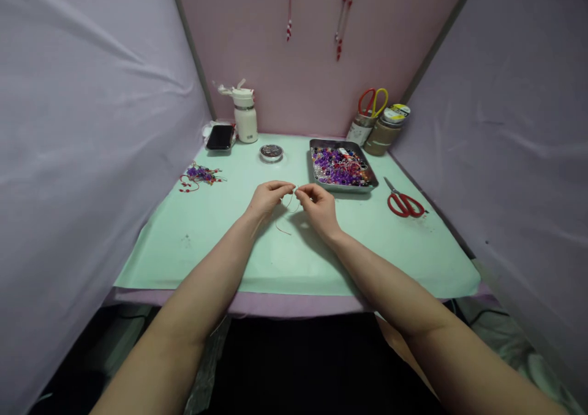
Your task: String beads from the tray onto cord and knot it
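Over the middle of the pale green table cover, my left hand (272,197) and my right hand (318,206) meet almost fingertip to fingertip. Each pinches a thin cord (283,229), which loops below the fingers and trails its loose end towards the table. Whether a bead sits on the cord between the fingertips is too small to tell. Just behind my right hand stands a metal tray (351,188) full of purple, red, clear and dark beads (331,162), with some pale string lying on top.
Red-handled scissors (404,204) lie at the right. Beaded red strands (201,175) lie at the left. Behind are a phone (221,137), a white bottle (247,118), a small round container (271,152) and two jars (383,134), one holding scissors. Fabric walls enclose both sides.
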Demonstrator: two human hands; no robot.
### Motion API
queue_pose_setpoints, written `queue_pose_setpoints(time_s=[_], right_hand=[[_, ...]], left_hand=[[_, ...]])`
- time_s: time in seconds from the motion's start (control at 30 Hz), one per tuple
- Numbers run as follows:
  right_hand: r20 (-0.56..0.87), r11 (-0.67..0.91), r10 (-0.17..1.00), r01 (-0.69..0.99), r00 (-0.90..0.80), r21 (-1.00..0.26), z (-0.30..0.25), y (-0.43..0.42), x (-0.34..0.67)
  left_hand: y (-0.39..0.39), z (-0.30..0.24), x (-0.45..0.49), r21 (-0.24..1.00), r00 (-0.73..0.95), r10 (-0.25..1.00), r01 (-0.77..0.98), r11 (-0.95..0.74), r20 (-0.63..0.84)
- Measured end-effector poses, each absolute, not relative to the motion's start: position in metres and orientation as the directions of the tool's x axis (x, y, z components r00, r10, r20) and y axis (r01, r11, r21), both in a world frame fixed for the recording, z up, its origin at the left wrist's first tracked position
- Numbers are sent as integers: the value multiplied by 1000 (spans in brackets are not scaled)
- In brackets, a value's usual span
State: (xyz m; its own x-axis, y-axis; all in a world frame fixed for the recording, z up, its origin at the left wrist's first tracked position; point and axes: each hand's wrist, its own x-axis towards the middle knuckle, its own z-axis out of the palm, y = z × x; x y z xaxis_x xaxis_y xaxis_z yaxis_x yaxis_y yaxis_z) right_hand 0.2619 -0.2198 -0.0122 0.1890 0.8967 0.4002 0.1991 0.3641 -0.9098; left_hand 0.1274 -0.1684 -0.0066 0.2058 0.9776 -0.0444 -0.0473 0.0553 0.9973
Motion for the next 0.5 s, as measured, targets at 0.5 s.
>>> queue_pose_setpoints(time_s=[0.5], right_hand=[[425, 360, 880, 284, 212, -889, -17, -210, 268]], left_hand=[[-175, -9, 136, 994, 126, 988, 49, -95, 88]])
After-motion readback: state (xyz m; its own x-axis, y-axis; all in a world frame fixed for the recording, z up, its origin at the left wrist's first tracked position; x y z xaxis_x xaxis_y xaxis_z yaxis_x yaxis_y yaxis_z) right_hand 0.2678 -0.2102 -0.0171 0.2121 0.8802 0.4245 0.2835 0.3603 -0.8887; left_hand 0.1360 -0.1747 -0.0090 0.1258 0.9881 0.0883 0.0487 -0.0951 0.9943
